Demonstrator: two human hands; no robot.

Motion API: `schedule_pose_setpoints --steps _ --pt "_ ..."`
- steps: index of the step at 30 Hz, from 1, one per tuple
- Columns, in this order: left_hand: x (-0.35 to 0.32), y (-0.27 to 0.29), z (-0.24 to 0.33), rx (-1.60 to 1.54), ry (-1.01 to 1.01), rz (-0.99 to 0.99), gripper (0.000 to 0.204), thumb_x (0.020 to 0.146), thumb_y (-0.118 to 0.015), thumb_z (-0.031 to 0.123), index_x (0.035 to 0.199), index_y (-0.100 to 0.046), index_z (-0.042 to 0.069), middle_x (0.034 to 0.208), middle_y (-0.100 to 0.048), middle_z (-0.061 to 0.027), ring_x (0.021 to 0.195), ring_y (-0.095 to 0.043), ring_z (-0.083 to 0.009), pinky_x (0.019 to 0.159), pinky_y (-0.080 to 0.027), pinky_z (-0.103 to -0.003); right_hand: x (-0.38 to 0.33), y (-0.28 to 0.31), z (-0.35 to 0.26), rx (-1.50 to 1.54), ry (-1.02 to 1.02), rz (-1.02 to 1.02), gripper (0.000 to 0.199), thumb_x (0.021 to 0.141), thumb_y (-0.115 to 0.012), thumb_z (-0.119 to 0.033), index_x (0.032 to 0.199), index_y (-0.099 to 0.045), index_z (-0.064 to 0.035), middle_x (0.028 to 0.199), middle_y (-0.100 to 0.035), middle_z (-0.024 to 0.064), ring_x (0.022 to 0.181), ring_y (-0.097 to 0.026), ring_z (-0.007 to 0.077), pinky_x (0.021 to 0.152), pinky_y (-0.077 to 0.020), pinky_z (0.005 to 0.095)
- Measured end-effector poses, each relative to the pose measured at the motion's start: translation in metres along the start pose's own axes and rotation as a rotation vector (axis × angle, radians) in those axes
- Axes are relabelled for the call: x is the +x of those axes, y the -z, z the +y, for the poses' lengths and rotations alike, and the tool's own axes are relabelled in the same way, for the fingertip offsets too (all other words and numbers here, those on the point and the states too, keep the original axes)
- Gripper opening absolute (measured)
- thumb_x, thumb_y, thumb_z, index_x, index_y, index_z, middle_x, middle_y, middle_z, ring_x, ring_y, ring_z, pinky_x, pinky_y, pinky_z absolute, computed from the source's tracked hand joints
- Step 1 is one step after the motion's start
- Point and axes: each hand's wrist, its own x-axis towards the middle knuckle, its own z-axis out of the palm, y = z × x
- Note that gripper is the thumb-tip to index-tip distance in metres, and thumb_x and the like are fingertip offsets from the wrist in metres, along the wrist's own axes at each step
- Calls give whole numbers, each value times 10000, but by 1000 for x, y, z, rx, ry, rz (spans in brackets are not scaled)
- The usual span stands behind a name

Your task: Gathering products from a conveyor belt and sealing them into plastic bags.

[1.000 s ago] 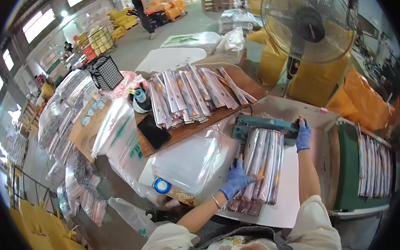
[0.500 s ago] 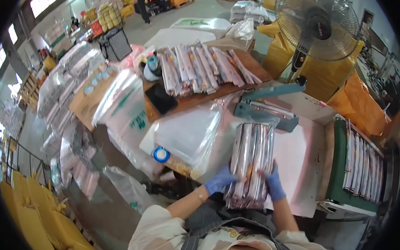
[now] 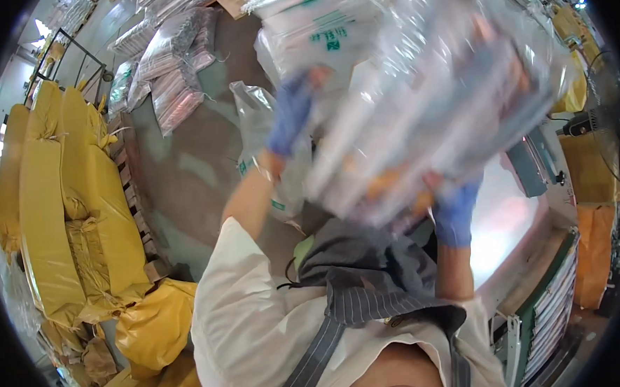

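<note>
A clear plastic bag of long, slim printed packets (image 3: 418,125) hangs tilted in front of me, smeared by motion. My right hand (image 3: 457,214), in a blue glove with bare fingertips, grips its lower edge; part of those fingers is hidden behind the bag. Left of the bag and apart from it is my left hand (image 3: 293,114), gloved the same way. Its fingers are too blurred to read. A grey-blue bar sealer (image 3: 529,164) stands on the white worktop (image 3: 504,218), beyond my right hand.
A green-edged conveyor (image 3: 544,307) carrying several slim packets is at the right. Stuffed yellow sacks (image 3: 48,207) line the left side beside a pallet (image 3: 133,196). An empty-looking clear bag (image 3: 257,112) and white filled sacks (image 3: 315,25) lie ahead, near wrapped bundles (image 3: 177,60).
The packets have come up off the worktop toward me in the bag. My left hand has left them and moved left and up. The view has swung down and leftward.
</note>
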Motion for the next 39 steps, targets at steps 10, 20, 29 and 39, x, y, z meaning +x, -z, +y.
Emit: schedule_pose_setpoints --steps 10,20,29,39 --pt "54 311 -169 1016 524 -393 309 806 -513 222 1074 -605 98 1035 -628 -72 982 -560 -202 929 -385 -285 74 -294 35 -13 418 7 943 576 -792 -216 1310 -241 2 1170 -440 170 1084 -449 231 906 -401 359" --pt "-89 330 -147 940 109 -925 440 906 -443 222 1319 -374 90 1360 -372 -64 1245 -329 -234 1074 -216 -342 -65 -226 126 -359 73 -564 658 613 -752 -243 1141 -431 -20 1024 -523 160 941 -532 306 823 -430 349" --pt "-84 287 -57 1207 195 -698 473 803 -584 190 1235 -461 42 1172 -518 -67 985 -499 -206 927 -395 -305 -97 -248 143 -375 190 -427 654 658 -633 -136 1234 -364 17 1072 -458 226 969 -475 376 835 -382 397" --pt "-132 181 9 58 377 -306 676 722 -633 137 1330 -362 23 1364 -379 -56 1005 -427 -94 777 -387 -203 -115 -236 171 -1134 -410 -885 740 615 -650 -130 1250 -320 59 1164 -463 275 1074 -493 358 937 -385 400"
